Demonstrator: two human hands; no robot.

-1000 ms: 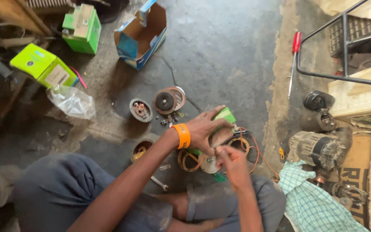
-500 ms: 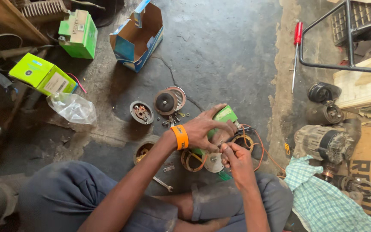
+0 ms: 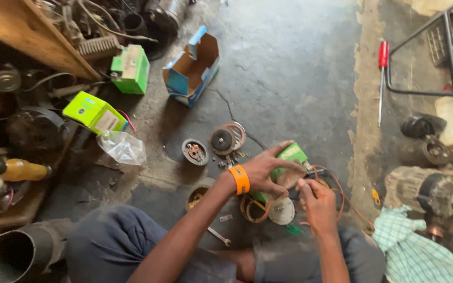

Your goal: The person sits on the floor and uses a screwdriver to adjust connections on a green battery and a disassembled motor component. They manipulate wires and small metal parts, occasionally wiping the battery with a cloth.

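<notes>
The left hand [image 3: 268, 170], with an orange wristband [image 3: 240, 179] at its wrist, has its fingers [image 3: 281, 149] curled over a green box-shaped part [image 3: 291, 155], which sits low over the concrete floor [image 3: 289, 78] and pokes out beyond the fingertips toward the upper right. The right hand [image 3: 318, 202] is closed just beside it, its fingers [image 3: 304, 187] pinched together on something small at the lower edge of the green part; what exactly they pinch is hidden by the hands. Orange wires [image 3: 342, 196] loop out from under the right fingers and trail off to the right. Directly beneath both sets of fingers lie a round silver cover [image 3: 281, 210] and a ring wound with copper wire [image 3: 250, 208], touching each other. Just beyond the left fingers, farther from the person, lie a round dark disc with a coiled rim [image 3: 225, 138] and, beside it, a smaller round end plate [image 3: 195, 151]. A small spanner [image 3: 219, 237] lies on the floor below the left forearm. Well away from the fingers, an open blue cardboard box [image 3: 192, 71], a green box [image 3: 130, 69] and a yellow-green box [image 3: 94, 112] sit at the upper left, with a clear plastic bag [image 3: 123, 147] near the last. A red-handled screwdriver [image 3: 382, 73] lies far off to the upper right, and a checked cloth [image 3: 415, 251] lies to the right of the right hand.
</notes>
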